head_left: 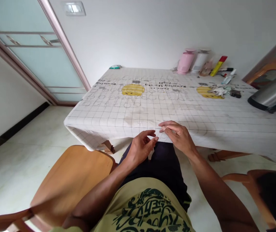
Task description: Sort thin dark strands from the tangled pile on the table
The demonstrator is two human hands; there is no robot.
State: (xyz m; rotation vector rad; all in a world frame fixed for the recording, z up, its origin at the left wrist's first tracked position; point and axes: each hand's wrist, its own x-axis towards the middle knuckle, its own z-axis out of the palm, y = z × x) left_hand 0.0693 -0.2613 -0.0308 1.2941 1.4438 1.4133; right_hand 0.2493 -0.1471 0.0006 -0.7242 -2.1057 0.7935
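Hovering at six o'clock on the checked tablecloth [113, 116]: left hand [141, 146] at eight, right hand [178, 137] at three around perhaps a thread [159, 133], fingertips curled close, likely for control; can't tell the grip.

A wooden chair [77, 177] stands on pale floor [24, 167] beside a cloth-covered table [118, 117] against a white wall [138, 35].

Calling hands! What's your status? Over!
Left hand and right hand close together, fingers bent. Anything pinched: too small to tell. Tablecloth nearby; nothing seen blocking.
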